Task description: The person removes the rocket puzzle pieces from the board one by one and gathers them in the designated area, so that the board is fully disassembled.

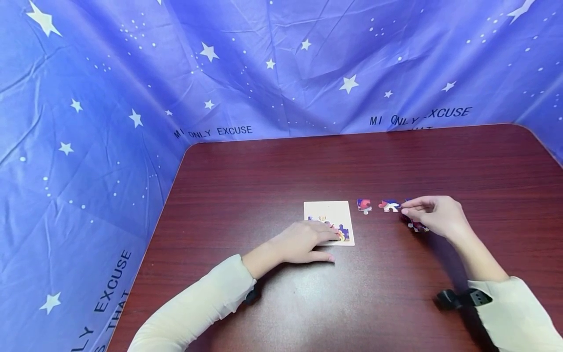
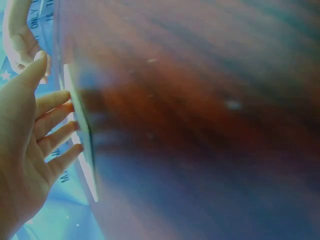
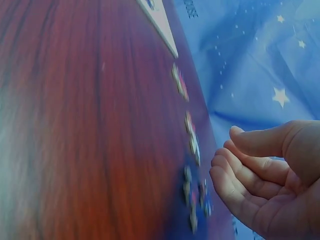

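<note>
My left hand rests its outstretched fingers on a pale square puzzle board. Colourful jigsaw pieces lie in the board's lower part, partly covered by that hand. In the left wrist view, the fingertips meet the edge of the board. Over at the right, my right hand hovers by several loose pieces, fingers loosely bent. The right wrist view shows its thumb apart from the fingers, with nothing between them. A white-and-blue piece is just left of its fingertips.
A red-and-purple piece lies between the board and the white-and-blue piece. Everything is on a dark red-brown wooden table. Blue star-printed cloth hangs behind the table and along its left side.
</note>
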The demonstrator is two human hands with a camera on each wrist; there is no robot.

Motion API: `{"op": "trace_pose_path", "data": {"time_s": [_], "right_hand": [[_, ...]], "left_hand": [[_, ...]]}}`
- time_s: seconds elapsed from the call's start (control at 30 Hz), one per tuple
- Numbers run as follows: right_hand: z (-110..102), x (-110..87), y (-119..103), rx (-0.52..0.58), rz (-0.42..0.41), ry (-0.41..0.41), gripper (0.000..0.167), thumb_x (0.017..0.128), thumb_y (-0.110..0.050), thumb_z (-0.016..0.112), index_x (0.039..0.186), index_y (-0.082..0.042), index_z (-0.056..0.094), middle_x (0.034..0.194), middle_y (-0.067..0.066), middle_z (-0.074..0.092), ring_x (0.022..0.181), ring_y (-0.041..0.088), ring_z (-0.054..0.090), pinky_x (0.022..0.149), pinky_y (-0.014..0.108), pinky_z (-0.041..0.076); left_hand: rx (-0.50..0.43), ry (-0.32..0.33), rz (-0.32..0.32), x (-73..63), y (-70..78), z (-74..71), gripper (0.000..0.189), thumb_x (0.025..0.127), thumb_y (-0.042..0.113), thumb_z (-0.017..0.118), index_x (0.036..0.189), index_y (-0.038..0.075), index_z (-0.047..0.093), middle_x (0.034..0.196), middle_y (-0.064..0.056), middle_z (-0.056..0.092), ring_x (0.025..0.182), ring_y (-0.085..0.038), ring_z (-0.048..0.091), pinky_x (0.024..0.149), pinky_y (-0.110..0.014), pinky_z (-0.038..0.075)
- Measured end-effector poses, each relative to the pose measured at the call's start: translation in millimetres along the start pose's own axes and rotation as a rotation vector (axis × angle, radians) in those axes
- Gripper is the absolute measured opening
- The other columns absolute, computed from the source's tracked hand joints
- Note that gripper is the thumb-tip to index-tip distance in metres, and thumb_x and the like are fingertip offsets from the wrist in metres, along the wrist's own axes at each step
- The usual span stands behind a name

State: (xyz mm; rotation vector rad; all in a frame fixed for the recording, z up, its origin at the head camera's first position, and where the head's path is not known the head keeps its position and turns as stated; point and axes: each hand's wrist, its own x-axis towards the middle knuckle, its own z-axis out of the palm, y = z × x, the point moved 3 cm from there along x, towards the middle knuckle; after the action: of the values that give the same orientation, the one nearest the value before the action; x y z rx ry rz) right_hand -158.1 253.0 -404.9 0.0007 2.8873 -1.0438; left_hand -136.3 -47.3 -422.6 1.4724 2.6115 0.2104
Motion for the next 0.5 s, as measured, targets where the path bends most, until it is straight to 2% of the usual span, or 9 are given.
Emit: {"op": "trace_pose_path", "data": {"time_s": [0.1, 0.2, 0.4, 0.5], "right_hand": [[6.4, 4.2, -13.2, 0.039, -0.018, -0.025, 0.032, 0.083, -0.031, 0.07, 0.1, -0.005, 0.072, 0.079, 0.009, 0.073, 0.047, 0.005, 0.057, 0.043, 0.022, 0.041], [13.2, 8.6, -26.8, 0.051, -0.04, -0.052, 0.029, 0.083, -0.031, 0.07, 0.099, -0.006, 0.073, 0.081, 0.009, 0.073, 0.046, 0.008, 0.057, 0.04, 0.024, 0.041], [29.7, 16.0, -50.7, 0.037, -0.116, -0.084, 0.021, 0.082, -0.024, 0.07, 0.095, -0.008, 0.074, 0.079, 0.007, 0.074, 0.052, 0.01, 0.062, 0.053, 0.02, 0.043], [38.3, 18.3, -57.8, 0.051, -0.136, -0.104, 0.017, 0.082, -0.021, 0.071, 0.093, -0.009, 0.074, 0.078, 0.006, 0.074, 0.052, 0.012, 0.063, 0.055, 0.02, 0.045]], "left_hand": [[-0.009, -0.002, 0.011, 3.6, 0.5, -2.7, 0.056, 0.088, 0.055, 0.053, 0.132, 0.02, 0.054, 0.135, 0.005, 0.055, 0.131, -0.011, 0.045, 0.113, -0.03, 0.031], [-0.016, -0.019, 0.022, 5.5, 0.9, -4.4, 0.056, 0.089, 0.054, 0.052, 0.131, 0.018, 0.055, 0.135, 0.004, 0.055, 0.131, -0.012, 0.044, 0.115, -0.031, 0.028], [-0.014, -0.033, 0.033, 2.7, 0.9, -6.3, 0.053, 0.091, 0.051, 0.052, 0.13, 0.015, 0.057, 0.135, 0.0, 0.055, 0.132, -0.014, 0.044, 0.115, -0.031, 0.028], [-0.031, -0.039, 0.024, 0.1, 0.7, -6.5, 0.053, 0.091, 0.05, 0.053, 0.131, 0.016, 0.056, 0.137, -0.001, 0.053, 0.133, -0.015, 0.043, 0.114, -0.03, 0.03]]}}
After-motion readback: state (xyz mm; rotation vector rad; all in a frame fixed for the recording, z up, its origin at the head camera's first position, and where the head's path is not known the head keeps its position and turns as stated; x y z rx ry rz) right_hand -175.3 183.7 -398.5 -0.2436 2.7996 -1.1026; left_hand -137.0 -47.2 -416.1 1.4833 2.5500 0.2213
